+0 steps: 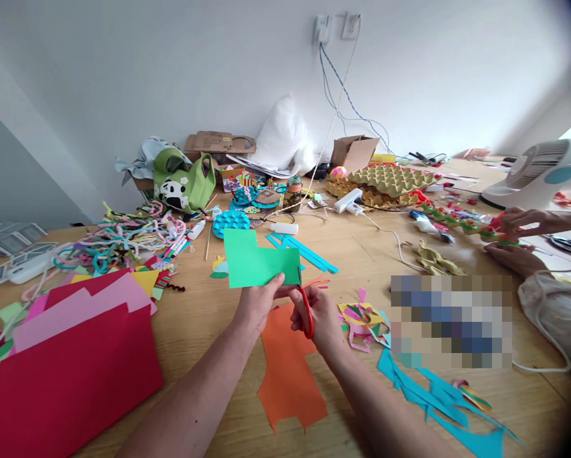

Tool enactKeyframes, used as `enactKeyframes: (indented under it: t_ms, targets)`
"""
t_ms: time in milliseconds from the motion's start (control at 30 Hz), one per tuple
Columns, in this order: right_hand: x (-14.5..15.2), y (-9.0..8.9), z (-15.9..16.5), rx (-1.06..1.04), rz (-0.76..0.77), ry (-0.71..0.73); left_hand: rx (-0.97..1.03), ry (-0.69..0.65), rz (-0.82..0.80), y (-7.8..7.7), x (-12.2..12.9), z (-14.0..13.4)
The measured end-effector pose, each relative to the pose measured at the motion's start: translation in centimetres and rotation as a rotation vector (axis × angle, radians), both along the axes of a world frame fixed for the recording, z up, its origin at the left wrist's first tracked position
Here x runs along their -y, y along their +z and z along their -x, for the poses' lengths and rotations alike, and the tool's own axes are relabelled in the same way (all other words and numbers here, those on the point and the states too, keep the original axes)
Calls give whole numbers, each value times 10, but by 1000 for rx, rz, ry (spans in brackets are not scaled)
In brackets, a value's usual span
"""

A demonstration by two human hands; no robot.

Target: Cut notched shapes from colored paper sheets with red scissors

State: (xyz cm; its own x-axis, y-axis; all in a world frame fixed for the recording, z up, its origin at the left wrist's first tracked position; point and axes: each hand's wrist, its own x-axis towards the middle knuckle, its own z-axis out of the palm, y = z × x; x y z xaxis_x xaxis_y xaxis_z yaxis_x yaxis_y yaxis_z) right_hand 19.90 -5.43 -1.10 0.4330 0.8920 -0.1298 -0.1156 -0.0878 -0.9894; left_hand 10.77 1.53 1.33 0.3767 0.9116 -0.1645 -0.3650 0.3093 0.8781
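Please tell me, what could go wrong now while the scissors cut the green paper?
1. The left hand pinches the green paper close beside the red scissors in the right hand; the blades might nick a finger.
2. Held only at its lower edge, the sheet may bend and the cut may wander.

Scissors (pixel 306 312) blades hide behind green paper (pixel 259 261) (pixelated patch (pixel 451 321) unreadable).

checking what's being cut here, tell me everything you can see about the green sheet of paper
The green paper is a flat, bright green sheet, seemingly thin card, with a stepped notch missing from its upper right corner. It is held up roughly upright above the wooden table, facing the camera. The left hand pinches its lower edge; the right hand holds red-handled scissors whose blades meet its lower right edge. An orange sheet lies on the table below.
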Motion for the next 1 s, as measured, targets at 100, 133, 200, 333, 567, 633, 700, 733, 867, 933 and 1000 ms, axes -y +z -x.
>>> enactKeyframes:
  t_ms: [100, 133, 200, 333, 567, 633, 700, 733, 867, 933, 1000]
  targets:
    - [-1, 0, 1, 0, 18, -8, -3, -4, 3, 0, 0, 0]
    - [-1, 0, 1, -2, 25, -10, -7, -6, 5, 0, 0, 0]
    - [-2, 1, 2, -9, 35, -9, -8, -5, 6, 0, 1, 0]
    - [-1, 0, 0, 0, 21, 9, -3, 0, 4, 0, 1, 0]
    - [-2, -4, -2, 1, -17, 11, -67, 27, -34, -4, 3, 0]
    - [-2, -5, -2, -13, -20, 9, -76, 41, -37, -6, 2, -1]
    - [-2, -7, -2, -23, -27, 9, -87, 51, -39, -7, 2, -2]
    - [-2, -7, -2, -28, -33, 10, -92, 55, -40, -7, 2, -2]
    - [-2, -8, -2, -46, -48, 13, -96, 60, -40, -9, 1, -2]
    - [-2, -7, -1, -56, -35, 9, -94, 63, -40, -8, 2, -2]
    - [-2, -7, -1, -58, -15, 5, -92, 64, -42, -7, 2, -1]
